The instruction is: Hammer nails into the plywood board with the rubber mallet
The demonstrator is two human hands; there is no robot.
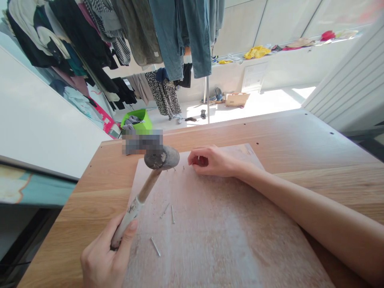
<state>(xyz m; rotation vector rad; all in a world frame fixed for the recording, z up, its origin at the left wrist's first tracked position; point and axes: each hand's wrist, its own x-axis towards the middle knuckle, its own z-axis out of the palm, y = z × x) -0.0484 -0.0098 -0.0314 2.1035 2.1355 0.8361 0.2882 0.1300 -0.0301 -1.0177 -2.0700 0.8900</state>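
My left hand grips the wooden handle of a hammer, whose grey head hovers over the far left part of a pale plywood board. My right hand rests on the board's far edge, fingers curled in a pinch just right of the hammer head; what it pinches is too small to make out. Small nails stand in the board near the hammer head. Three loose nails lie on the board in front of my left hand.
The board lies on a wooden table. Beyond it, clothes hang on a rack, with a green basket, shoes and a cardboard box on the sunlit floor. A white panel stands at left.
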